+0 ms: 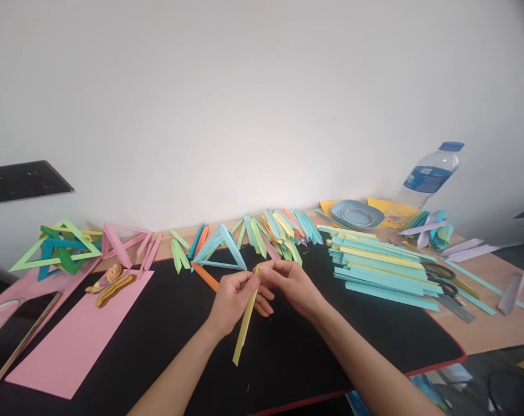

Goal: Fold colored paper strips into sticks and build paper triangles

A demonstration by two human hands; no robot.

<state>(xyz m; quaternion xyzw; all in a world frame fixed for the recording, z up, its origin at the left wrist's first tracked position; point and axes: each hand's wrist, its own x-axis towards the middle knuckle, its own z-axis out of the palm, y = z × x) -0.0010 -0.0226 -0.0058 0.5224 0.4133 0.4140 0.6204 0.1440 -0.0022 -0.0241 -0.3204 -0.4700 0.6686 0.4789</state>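
Observation:
Both my hands meet over the black mat (166,323) and pinch the top end of a long folded yellow paper strip (245,326), which hangs down towards me. My left hand (234,297) grips the strip from the left with fingers curled. From the right, my right hand (291,286) closes its fingertips on the same end. Just behind the hands lies a light blue paper triangle (220,248) and a row of folded strips in green, blue, yellow and orange (279,231).
A stack of long blue and yellow strips (378,266) lies to the right, with scissors (441,277) beside it. A water bottle (430,176) and a blue plate (357,214) stand at the back right. Green and pink triangles (66,245) and a pink sheet (77,341) lie left.

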